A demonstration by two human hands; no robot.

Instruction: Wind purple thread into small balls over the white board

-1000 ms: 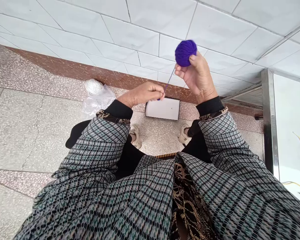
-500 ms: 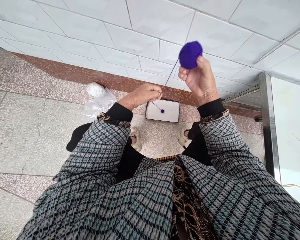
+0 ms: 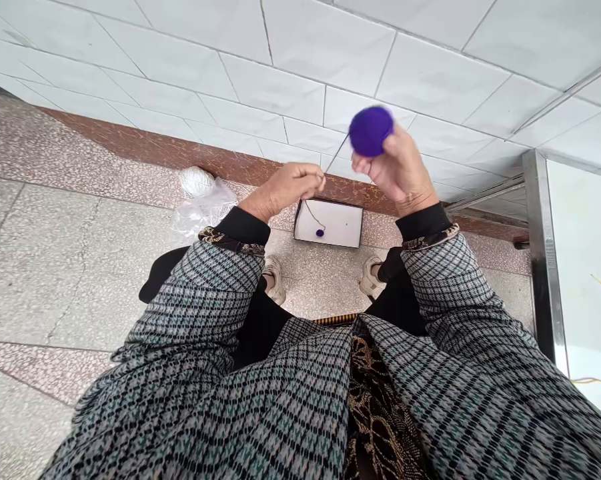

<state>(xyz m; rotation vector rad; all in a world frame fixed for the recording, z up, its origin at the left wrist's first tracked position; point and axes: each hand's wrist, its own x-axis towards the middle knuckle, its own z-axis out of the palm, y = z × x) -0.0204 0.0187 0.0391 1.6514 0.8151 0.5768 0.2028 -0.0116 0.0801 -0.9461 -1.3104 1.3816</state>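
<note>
My right hand [image 3: 399, 175] is raised in front of the tiled wall and grips a purple yarn ball [image 3: 371, 131], slightly blurred. A thin purple strand [image 3: 336, 153] runs from the ball down to my left hand [image 3: 286, 189], whose fingers pinch it. Below that hand the strand hangs into a small white box [image 3: 340, 227] on the floor, where a tiny purple clump [image 3: 320, 233] lies. Both arms wear checked sleeves with black cuffs.
A white yarn ball [image 3: 196, 180] rests on a crumpled clear plastic bag [image 3: 200, 209] by the brown skirting. My shoes [image 3: 273, 280] stand on the speckled floor either side of the box. A steel-edged white cabinet [image 3: 575, 267] with a yellow cord is at right.
My right hand with the purple ball has swung round and dropped slightly. The left hand shifted a little, uncovering the strand and the small clump in the box.
</note>
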